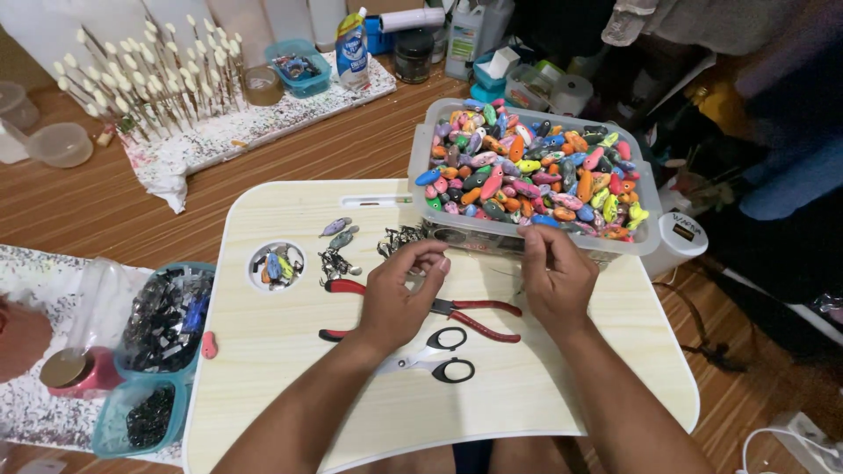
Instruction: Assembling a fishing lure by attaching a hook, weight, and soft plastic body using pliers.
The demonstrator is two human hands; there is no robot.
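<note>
My left hand [399, 294] and my right hand [553, 279] hover over a pale wooden lap table [263, 351], fingers pinched together as if on something very thin stretched between them; what they hold is too small to see. Under the left hand lie red-handled pliers [479, 318] and black-handled scissors [439, 354]. Just beyond the fingers stands a clear plastic tub [421, 145] heaped with small multicoloured painted lure bodies [527, 167]. A pile of small dark metal hooks [397, 239] sits by the left fingertips.
Two grey lure bodies [338, 233] and metal bits lie left of the hands, beside a round recess [276, 265] with a few coloured pieces. Teal trays [167, 320] of dark parts stand at the left. White-tipped sticks [149, 75] stand in a foam slab at the back.
</note>
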